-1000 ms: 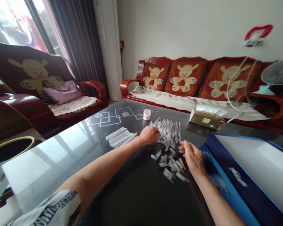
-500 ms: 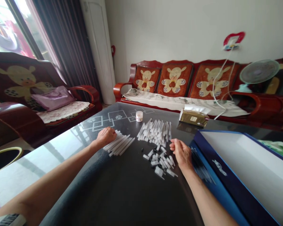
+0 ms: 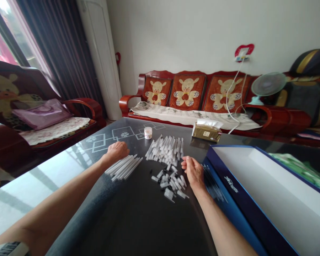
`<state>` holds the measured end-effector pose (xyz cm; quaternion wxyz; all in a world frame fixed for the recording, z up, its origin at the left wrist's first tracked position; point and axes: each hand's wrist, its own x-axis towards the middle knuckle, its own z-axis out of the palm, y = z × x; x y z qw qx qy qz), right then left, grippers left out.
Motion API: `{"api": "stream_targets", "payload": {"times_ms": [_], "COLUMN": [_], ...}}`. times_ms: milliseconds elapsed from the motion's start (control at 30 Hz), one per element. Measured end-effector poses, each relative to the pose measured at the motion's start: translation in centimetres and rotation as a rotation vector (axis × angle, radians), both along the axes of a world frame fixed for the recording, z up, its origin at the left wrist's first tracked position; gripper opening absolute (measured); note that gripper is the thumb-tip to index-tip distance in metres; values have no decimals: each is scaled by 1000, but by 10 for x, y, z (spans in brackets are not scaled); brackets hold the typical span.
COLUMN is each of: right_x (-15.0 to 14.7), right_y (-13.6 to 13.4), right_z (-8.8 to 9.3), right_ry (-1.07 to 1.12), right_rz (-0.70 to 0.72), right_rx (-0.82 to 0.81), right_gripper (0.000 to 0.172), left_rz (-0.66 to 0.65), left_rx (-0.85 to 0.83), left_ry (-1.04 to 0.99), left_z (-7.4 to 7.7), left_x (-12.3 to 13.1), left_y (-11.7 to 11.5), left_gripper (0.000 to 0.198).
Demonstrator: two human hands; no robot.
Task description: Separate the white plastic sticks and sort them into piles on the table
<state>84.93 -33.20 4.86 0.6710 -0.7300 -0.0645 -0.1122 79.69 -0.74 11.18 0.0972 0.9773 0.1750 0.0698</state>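
Slim white tubes (image 3: 126,168) lie bunched on a counter (image 3: 149,218) beside the left hand (image 3: 118,150); the right hand (image 3: 194,172) is near small translucent caps (image 3: 172,182). Both hands' fingers curl inward; I cannot tell their grip.

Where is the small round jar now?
In the head view, the jar stands left of centre on the tabletop, behind the left end of the larger pile of white tubes and right of the left hand.
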Motion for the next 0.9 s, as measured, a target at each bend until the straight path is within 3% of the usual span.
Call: {"api": "stream_targets", "payload": {"times_ms": [100, 300, 467, 667, 900], "right_x": [1, 3, 1, 1, 1], "right_y": [0, -1, -1, -1, 0], "right_z": [-1, -3, -1, -2, -3], "right_ry": [5, 6, 7, -11, -3], "right_rz": [0, 12, 12, 15, 18], "right_rx": [2, -19, -17, -39, -13], "right_gripper": [51, 49, 48, 47, 46], "left_rz": [-3, -87, -76, -20, 52], "left_rx": [98, 33, -23, -14, 10], "left_ry": [41, 53, 121, 125, 102], "left_z": [3, -11, -16, -15, -19], "left_x": [10, 49, 70, 70, 75], "left_y": [-23, -67, -64, -63, -68], "left_gripper": [27, 31, 28, 37, 26]}}
